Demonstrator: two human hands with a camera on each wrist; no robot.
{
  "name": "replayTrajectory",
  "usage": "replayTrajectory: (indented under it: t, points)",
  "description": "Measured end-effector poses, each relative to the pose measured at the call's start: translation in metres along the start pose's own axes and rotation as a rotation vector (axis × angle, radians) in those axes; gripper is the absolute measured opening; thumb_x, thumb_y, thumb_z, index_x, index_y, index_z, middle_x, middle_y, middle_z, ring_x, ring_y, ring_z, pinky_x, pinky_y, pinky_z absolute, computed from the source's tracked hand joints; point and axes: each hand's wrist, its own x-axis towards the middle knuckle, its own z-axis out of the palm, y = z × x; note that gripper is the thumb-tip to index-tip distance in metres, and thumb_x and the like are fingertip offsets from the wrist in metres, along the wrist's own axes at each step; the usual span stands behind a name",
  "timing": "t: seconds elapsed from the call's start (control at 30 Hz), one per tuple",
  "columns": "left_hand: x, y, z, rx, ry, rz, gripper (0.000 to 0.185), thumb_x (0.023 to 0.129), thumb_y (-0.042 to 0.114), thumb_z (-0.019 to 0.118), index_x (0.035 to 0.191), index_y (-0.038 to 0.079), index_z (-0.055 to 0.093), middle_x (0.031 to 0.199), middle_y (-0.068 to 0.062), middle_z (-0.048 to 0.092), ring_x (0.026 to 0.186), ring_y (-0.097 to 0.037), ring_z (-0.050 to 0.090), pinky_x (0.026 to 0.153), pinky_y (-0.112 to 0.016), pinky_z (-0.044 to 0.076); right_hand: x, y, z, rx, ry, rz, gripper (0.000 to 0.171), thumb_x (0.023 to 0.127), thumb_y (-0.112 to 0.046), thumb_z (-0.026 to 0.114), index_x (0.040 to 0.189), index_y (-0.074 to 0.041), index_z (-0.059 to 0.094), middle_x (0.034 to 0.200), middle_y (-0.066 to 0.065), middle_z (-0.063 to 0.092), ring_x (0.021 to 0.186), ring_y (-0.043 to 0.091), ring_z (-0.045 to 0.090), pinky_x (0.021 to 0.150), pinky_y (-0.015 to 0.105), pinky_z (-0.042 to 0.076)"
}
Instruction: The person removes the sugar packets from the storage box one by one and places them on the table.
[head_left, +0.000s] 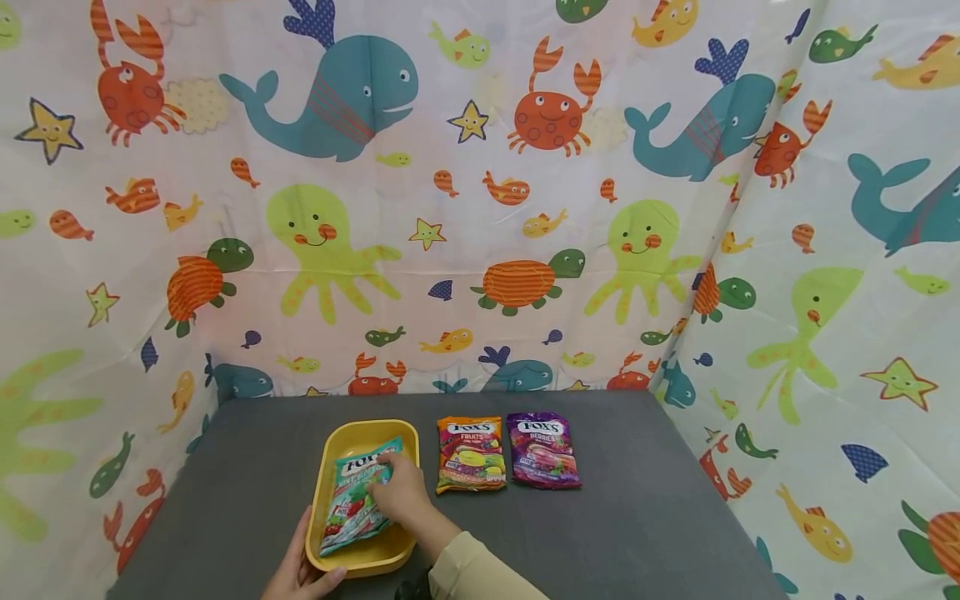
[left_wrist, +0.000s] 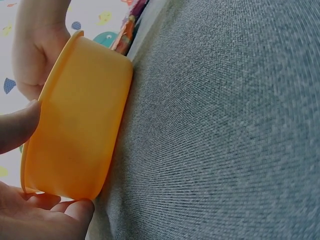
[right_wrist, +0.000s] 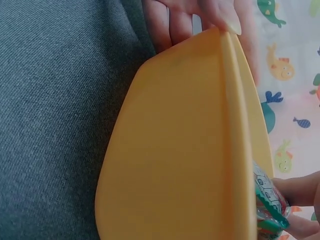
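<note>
Left hand (head_left: 300, 571): I hold the yellow tray (head_left: 324, 479) by its near left corner, thumb over the rim, fingers curled under it.
Right hand (head_left: 401, 492): my fingers pinch the green bag (head_left: 352, 508) at its top edge.
Green bag: lies inside the tray, tilted across it.
Orange bag (head_left: 470, 454): flat on the grey table (head_left: 645, 517), just right of the tray.
Purple bag (head_left: 542, 450): beside the orange one, farther right.
Progress: I judge one bag in, two left outside.
</note>
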Motion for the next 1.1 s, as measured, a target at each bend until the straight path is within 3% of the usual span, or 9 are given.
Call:
replayTrajectory:
  t: [0.5, 0.87, 1.1]
  points:
    - [0.001, -0.001, 0.001, -0.043, -0.01, 0.0, 0.111, 0.093, 0.011, 0.073, 0.161, 0.011, -0.014, 0.162, -0.034, 0.014, 0.14, -0.048, 0.041, 0.092, -0.029, 0.056, -0.003, 0.0, -0.012, 0.056, 0.009, -0.019, 0.045, 0.082, -0.007, 0.083, 0.123, -0.024, 0.074, 0.123, 0.009, 0.068, 0.091, 0.017, 0.064, 0.069, 0.038, 0.062]
    - [0.002, -0.001, -0.002, -0.028, 0.012, -0.071, 0.117, 0.091, 0.018, 0.077, 0.161, 0.012, -0.017, 0.163, -0.034, 0.012, 0.137, -0.044, 0.046, 0.092, -0.034, 0.058, -0.007, -0.004, -0.035, 0.26, -0.042, -0.026, 0.043, 0.087, -0.006, 0.078, 0.126, -0.024, 0.073, 0.117, 0.004, 0.072, 0.091, 0.016, 0.068, 0.078, 0.039, 0.063]
    - [0.002, -0.001, 0.0, -0.032, 0.013, -0.059, 0.118, 0.09, 0.017, 0.078, 0.161, 0.011, -0.017, 0.162, -0.034, 0.012, 0.137, -0.045, 0.046, 0.092, -0.033, 0.058, -0.011, -0.002, -0.059, 0.384, -0.08, -0.018, 0.045, 0.089, -0.008, 0.076, 0.13, -0.025, 0.071, 0.119, 0.006, 0.073, 0.094, 0.017, 0.072, 0.08, 0.038, 0.062]
